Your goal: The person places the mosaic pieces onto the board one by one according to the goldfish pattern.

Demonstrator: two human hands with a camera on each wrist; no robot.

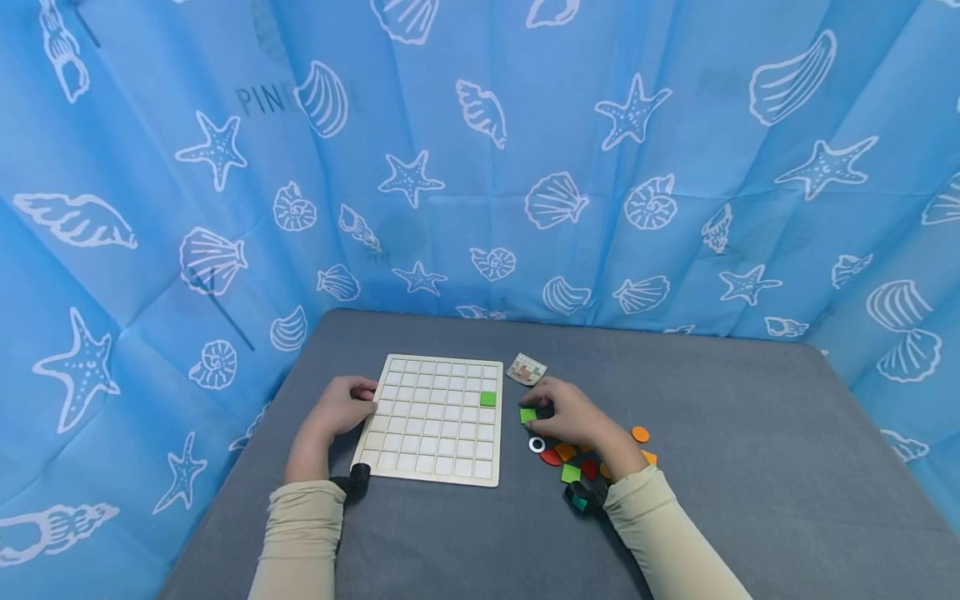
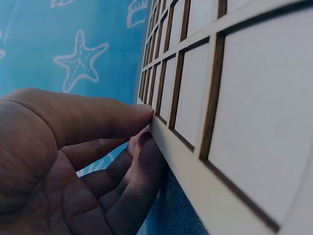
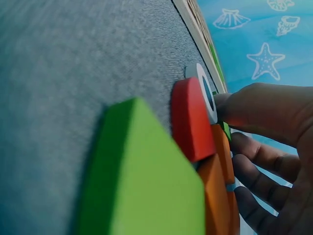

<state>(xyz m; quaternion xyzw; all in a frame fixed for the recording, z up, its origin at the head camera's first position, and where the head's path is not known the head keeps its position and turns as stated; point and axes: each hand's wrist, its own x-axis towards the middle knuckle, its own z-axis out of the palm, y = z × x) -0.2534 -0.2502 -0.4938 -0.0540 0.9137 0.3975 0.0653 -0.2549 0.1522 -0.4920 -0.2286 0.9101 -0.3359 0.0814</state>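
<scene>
While the left hand (image 1: 342, 406) pinches its nine-o'clock rim, seemingly to steady it, the pale wooden grid board (image 1: 420, 476) lies on the grey worktop (image 1: 757, 467).
Near-square, it shows no plain long axis; its sides run roughly twelve to six, an inset bright-green square tile (image 1: 488, 398) towards two. At three o'clock, the right hand (image 1: 567, 413) pinches a loose bright-green square tile (image 1: 528, 415), probably by opposite edges for sureness; red and orange pieces (image 1: 551, 457) lie towards that tile's five o'clock.

A blue curtain (image 1: 465, 233) printed with white shells (image 1: 556, 200) and starfish (image 1: 412, 177) hangs in folds behind and beside a grey, cloth-covered desk (image 1: 750, 433).
</scene>
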